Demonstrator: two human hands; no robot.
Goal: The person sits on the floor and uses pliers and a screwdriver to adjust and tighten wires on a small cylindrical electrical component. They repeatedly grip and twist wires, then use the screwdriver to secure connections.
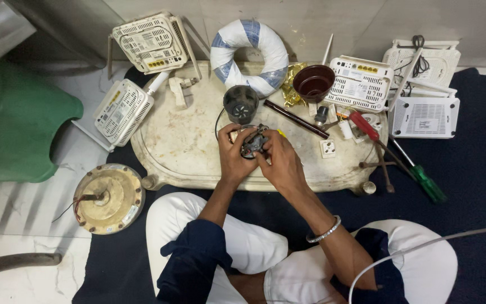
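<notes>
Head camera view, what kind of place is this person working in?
Likely an informal floor-level electronics repair spot: both hands, left hand and right hand, hold a small motor over a worn low table, with white routers and a green-handled screwdriver around.

I see bare bench (178, 143) left of my hands; the black fan housing (240, 103) and dark rod (295, 119) block ahead.

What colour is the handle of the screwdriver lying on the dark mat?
Green, seen in the head view: screwdriver.
</notes>
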